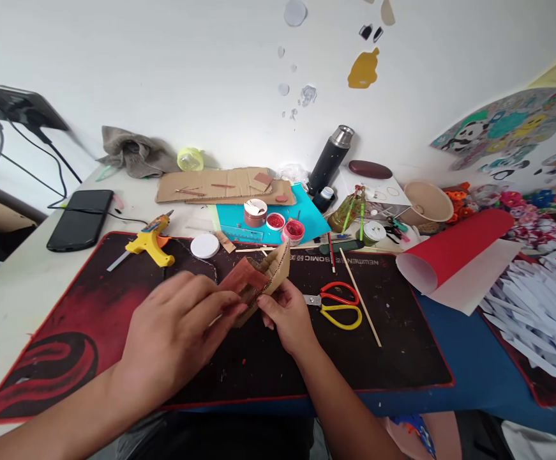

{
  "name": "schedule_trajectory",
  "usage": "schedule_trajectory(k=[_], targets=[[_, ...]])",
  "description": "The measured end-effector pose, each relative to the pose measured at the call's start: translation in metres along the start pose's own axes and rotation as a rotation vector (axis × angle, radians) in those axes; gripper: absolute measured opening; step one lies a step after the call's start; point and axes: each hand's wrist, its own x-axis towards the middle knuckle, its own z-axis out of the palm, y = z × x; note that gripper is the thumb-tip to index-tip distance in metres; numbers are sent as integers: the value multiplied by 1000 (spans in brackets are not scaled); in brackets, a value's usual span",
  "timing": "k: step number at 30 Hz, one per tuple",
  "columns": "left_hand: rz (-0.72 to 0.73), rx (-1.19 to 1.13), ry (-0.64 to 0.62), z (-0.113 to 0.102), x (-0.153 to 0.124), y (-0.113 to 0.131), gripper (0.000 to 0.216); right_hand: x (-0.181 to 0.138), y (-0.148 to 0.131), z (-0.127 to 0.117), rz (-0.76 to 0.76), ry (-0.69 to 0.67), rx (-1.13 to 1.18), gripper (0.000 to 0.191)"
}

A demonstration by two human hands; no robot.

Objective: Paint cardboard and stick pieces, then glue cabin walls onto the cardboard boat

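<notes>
A small folded cardboard piece (278, 265), bare brown on one side with a reddish-brown painted part (244, 279), is held above the dark desk mat. My right hand (290, 316) grips it from the right, thumb on the near edge and fingers behind. From the left, my left hand (177, 322) pinches its lower left edge between thumb and fingers; the hand is slightly blurred and hides part of the piece. Beside my right hand lie scissors (339, 306) with one red and one yellow handle. A yellow glue gun (150, 246) lies left of the cardboard piece.
Open jars of red paint (293, 231) stand on a blue sheet (313, 220) behind the hands. Flat cardboard (163, 188), a black thermos (328, 163) and a phone (80, 220) are farther back. A thin wooden stick (361, 297) and red paper roll (454, 246) lie right.
</notes>
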Motion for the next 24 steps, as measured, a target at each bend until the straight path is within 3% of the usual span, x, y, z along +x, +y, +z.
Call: schedule_trajectory(k=[5, 14, 24], targets=[[68, 82, -88, 13, -6, 8, 22, 0, -2, 5, -42, 46, -44, 48], [136, 169, 5, 35, 1, -2, 32, 1, 2, 0, -72, 85, -95, 37], [29, -1, 3, 36, 1, -2, 38, 2, 2, 1, -67, 115, -91, 38]])
